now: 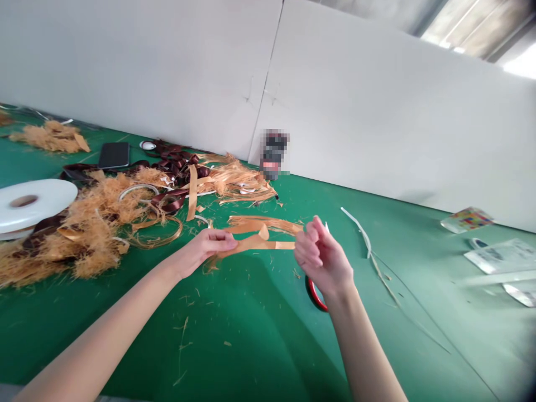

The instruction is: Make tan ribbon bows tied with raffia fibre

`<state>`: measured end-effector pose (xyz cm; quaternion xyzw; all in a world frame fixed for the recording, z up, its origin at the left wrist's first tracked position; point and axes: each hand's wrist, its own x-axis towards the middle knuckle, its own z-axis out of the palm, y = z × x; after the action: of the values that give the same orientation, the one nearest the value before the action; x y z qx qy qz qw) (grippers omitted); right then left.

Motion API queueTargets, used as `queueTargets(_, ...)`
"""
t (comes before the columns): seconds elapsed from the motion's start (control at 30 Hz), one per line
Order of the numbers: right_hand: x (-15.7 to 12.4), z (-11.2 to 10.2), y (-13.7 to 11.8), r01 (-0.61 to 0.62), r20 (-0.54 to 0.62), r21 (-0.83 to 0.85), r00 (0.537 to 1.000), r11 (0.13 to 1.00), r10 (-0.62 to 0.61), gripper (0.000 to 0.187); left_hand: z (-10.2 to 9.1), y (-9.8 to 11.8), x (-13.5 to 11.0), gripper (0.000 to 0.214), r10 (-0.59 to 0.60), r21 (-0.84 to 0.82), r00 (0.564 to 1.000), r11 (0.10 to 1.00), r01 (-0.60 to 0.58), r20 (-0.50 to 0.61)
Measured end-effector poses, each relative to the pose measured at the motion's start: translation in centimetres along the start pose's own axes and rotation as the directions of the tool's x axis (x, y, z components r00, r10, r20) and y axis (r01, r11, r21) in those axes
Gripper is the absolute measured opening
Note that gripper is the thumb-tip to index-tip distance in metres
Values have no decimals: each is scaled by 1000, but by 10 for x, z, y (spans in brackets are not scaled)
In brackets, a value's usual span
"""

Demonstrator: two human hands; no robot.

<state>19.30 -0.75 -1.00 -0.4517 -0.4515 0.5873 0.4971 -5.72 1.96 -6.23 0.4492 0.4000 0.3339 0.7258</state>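
Note:
A tan fibrous strip [259, 243] stretches across the green tabletop between my hands, with frayed fibres at its left end. My left hand [209, 249] pinches the strip's left part between fingers and thumb. My right hand [322, 257] has its fingers curled around the right end, which disappears behind them. Just beyond the strip lies a second frayed tan strip [262, 224], apart from both hands. Under my right wrist sits a red and black tape roll [314, 293], mostly hidden.
Left of my hands lies a large pile of frayed tan fibre [87, 237], with maroon ribbon [178, 164], a white roll [29, 202] and a black phone [114, 154] beyond. A blurred object [273, 154] stands against white wall panels [377, 95]. Papers [500, 257] lie at right.

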Motion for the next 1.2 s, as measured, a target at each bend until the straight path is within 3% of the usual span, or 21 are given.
queueTargets(0.1, 6, -2, -1, 125, -103, 312, 990, 942, -97, 27, -1, -2, 2, 16, 6, -19, 999, 1000, -5, 32)
queueTargets(0.17, 10, -3, 3, 208, -126, 302, 976, 930, -178, 23, -1, -1, 2, 17, 23, -43, 998, 999, -21, 59)
queueTargets(0.27, 12, -6, 15, 319, -73, -94, 943, 943, -326, 31, -1, 0, 2, 16, 69, -105, 994, 993, -60, 83)
queueTargets(0.3, 12, -7, 18, 341, -29, -292, 931, 894, -365, 34, -2, 0, 2, 16, 84, -133, 993, 988, -73, 82)
queueTargets(0.37, 11, -10, 25, 363, 58, -606, 908, 708, -415, 26, -5, -1, 2, 15, 107, -184, 992, 979, -92, 73)
queueTargets(0.4, 11, -10, 28, 358, 74, -675, 903, 645, -424, 14, -6, -1, 2, 14, 120, -219, 990, 971, -102, 74)
queueTargets(0.43, 10, -10, 30, 350, 59, -687, 901, 637, -431, 9, -8, -2, 2, 11, 139, -267, 987, 957, -114, 77)
queueTargets(0.53, 10, -8, 29, 299, -66, -558, 914, 774, -400, 46, -10, -2, 1, 8, 222, -482, 970, 863, -149, 99)
queueTargets(0.63, 10, -7, 19, 260, -122, -122, 954, 958, -274, 59, -10, 0, 0, 6, 294, -680, 952, 716, -160, 86)
queueTargets(0.7, 9, -9, 11, 168, -92, 280, 985, 945, -147, 61, -9, 3, -1, 4, 317, -753, 946, 638, -160, 68)
queueTargets(0.77, 7, -11, 5, 68, -45, 459, 998, 886, -54, 59, -9, 6, -2, 5, 320, -790, 946, 595, -152, 59)
queueTargets(0.83, 5, -12, 1, -44, 26, 411, 999, 911, 36, 56, -9, 9, -2, 12, 305, -810, 950, 572, -133, 60)
queueTargets(0.9, 2, -11, 0, -165, 101, 222, 984, 961, 146, 60, -9, 11, -2, 18, 287, -827, 957, 546, -130, 39)
queueTargets(0.97, -2, -10, 0, -274, 177, -35, 945, 961, 276, 63, -9, 13, -2, 22, 275, -836, 961, 529, -145, 8)
queueTargets(1.03, -5, -9, 1, -298, 263, -190, 903, 936, 340, 51, -8, 15, -1, 24, 265, -841, 964, 519, -152, -11)
queueTargets(1.1, -8, -10, 2, -272, 332, -191, 886, 943, 323, 36, -8, 16, -1, 25, 248, -843, 969, 519, -139, -8)
queueTargets(1.2, -7, -13, 2, -174, 240, -14, 955, 985, 173, 31, -9, 16, -2, 25, 222, -814, 975, 569, -116, 16)
